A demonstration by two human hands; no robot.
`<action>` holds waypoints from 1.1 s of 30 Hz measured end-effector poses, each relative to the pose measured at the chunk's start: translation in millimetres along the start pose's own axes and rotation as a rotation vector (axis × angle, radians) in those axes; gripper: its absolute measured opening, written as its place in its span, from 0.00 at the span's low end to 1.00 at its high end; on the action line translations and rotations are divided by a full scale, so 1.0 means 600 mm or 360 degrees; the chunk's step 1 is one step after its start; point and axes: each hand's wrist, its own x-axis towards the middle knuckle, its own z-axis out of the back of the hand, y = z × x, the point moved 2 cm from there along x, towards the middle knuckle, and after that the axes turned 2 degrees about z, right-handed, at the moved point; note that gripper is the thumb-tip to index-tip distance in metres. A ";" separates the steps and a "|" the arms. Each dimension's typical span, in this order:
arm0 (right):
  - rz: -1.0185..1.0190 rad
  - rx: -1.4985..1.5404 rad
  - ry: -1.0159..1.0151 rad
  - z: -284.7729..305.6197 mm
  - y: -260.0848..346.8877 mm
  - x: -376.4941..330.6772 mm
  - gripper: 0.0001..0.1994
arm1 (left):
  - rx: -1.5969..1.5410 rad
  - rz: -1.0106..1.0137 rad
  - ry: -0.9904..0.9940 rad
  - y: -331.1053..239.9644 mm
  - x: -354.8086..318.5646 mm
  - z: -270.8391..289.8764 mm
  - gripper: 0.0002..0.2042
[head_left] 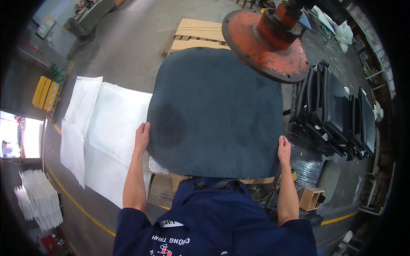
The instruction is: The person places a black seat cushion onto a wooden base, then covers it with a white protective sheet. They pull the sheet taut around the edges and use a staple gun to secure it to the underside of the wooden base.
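Note:
A large dark grey-blue panel [215,113] with rounded corners lies flat in front of my body. My left hand [143,134] is closed on its left edge, and my right hand [284,149] grips the opposite edge, a bit lower down. The fingers of both hands are partly hidden at or under the rim. Above the panel's far right corner hangs a worn orange round metal plate [267,45] on a dark shaft; it overlaps the panel in view. What supports the panel from below is mostly hidden.
White sheets [113,128] spread out on the left. Black padded cushions [335,106] are stacked on the right, near a small wooden box [311,199]. Beyond the panel lie wooden boards [200,28] on a pallet. A pile of white sheets [39,198] stands at the lower left.

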 end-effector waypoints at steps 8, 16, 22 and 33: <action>-0.0105 0.0027 0.0026 -0.006 -0.018 -0.018 0.25 | 0.0140 -0.0042 0.0071 0.024 0.018 0.017 0.17; -0.0115 -0.0119 -0.0017 0.009 0.032 0.036 0.23 | 0.0386 0.0032 0.0065 -0.035 0.039 -0.011 0.20; -0.0055 0.0362 0.0080 -0.016 -0.009 0.047 0.22 | 0.0330 -0.0087 0.0041 0.000 0.038 -0.012 0.21; -0.0289 0.0988 0.0314 -0.020 -0.027 0.042 0.21 | -0.0160 0.0058 0.0157 0.002 0.044 -0.024 0.20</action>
